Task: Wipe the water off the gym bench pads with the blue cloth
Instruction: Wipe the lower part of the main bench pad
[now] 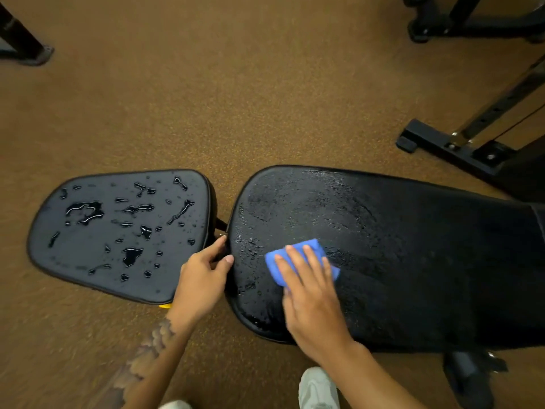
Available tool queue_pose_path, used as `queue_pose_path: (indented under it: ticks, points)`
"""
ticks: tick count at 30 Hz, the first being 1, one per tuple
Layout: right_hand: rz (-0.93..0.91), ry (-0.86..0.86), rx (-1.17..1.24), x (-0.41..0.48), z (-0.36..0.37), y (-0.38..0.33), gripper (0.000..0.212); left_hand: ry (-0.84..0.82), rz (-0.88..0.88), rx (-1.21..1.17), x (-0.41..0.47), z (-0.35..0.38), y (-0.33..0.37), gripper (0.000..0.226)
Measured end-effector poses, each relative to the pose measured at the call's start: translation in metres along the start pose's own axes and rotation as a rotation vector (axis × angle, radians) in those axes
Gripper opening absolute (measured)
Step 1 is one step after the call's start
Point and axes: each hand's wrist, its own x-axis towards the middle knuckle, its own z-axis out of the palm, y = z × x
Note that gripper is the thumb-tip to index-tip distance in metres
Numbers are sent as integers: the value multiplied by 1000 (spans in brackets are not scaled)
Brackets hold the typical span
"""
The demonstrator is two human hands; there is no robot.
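Observation:
Two black bench pads lie side by side. The small seat pad [118,231] on the left carries several water puddles and drops. The long back pad [398,246] on the right shows a thin wet smear and fine droplets near its left end. My right hand [309,293] presses flat, with straight fingers, on the folded blue cloth [298,258] on the back pad's left part. My left hand [203,278] grips the left edge of the back pad at the gap between the pads, thumb on top.
Brown speckled rubber floor [236,98] surrounds the bench. A black rack base [448,149] with an upright stands at the right, more black frames at the top right [472,22] and top left [23,45]. The bench foot [469,376] and my shoe [318,388] are below.

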Motion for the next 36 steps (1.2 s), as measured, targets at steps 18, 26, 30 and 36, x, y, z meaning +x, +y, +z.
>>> queue_pose_path:
  ticks: [18, 26, 30, 36]
  points:
    - [143, 121, 8, 3, 28, -47, 49, -289, -74, -367, 23, -3, -40, 71]
    - [-70, -32, -48, -33, 30, -53, 51, -285, -32, -360, 31, 2, -47, 72]
    - [-31, -33, -37, -27, 21, -42, 50, -234, -18, -276, 24, 5, -41, 75]
    - [-1, -2, -40, 8, 32, -62, 53, -174, 38, -243, 7, 3, -28, 62]
